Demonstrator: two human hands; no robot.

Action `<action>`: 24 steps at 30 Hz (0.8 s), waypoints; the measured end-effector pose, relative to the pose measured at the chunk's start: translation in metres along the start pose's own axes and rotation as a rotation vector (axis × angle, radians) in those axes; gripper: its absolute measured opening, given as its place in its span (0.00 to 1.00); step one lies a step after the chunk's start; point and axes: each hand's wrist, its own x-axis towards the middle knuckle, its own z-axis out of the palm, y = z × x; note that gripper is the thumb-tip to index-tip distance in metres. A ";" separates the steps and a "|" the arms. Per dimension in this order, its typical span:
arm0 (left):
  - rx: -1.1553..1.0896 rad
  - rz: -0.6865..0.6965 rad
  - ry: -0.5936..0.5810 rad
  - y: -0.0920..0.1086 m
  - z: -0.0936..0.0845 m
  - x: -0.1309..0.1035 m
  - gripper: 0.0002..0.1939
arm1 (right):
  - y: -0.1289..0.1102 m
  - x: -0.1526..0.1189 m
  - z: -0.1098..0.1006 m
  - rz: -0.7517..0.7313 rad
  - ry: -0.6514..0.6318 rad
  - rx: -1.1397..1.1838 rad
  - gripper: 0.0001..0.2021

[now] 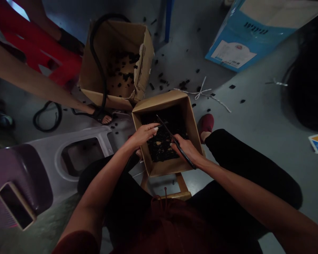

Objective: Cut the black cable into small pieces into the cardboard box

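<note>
Over a cardboard box [193, 123] between my knees, my right hand [187, 148] is closed around black-handled scissors [170, 133], blades pointing away to the upper left. My left hand [145, 134] pinches a small black piece [163, 124] right beside the blades. Whether the blades touch that piece is hard to make out in the dim light. Inside the box lie many small black pieces [161, 151], with some light brown bottom showing through. My fingers partly hide the piece and the scissor grips.
A second cardboard box [87, 77] with black pieces and a long black tube [95, 56] over its rim stands ahead-left. Another person's foot [106, 119] is beside it. A grey plastic stool [50, 148] and a phone [17, 206] are left. Black bits and white string [201, 92] lie on the floor.
</note>
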 end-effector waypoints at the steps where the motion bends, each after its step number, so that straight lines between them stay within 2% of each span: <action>1: 0.010 0.001 0.004 0.001 0.000 0.000 0.23 | -0.001 0.000 -0.001 -0.004 0.005 -0.001 0.04; 7: 0.131 0.038 -0.007 -0.001 -0.001 0.001 0.23 | 0.001 -0.001 0.001 -0.009 0.026 0.104 0.05; 12: 0.195 -0.002 -0.023 0.000 0.007 0.001 0.22 | 0.006 0.008 0.002 0.076 -0.024 0.470 0.11; 16: 0.103 -0.059 -0.099 0.006 0.019 -0.004 0.28 | 0.001 0.020 -0.008 0.078 0.081 0.679 0.15; 21: -0.074 -0.111 -0.202 0.014 0.029 -0.011 0.33 | -0.006 0.025 -0.021 0.074 0.108 0.672 0.17; 24: -0.188 -0.163 -0.228 0.014 0.029 -0.012 0.29 | -0.006 0.025 -0.026 0.009 0.126 0.672 0.18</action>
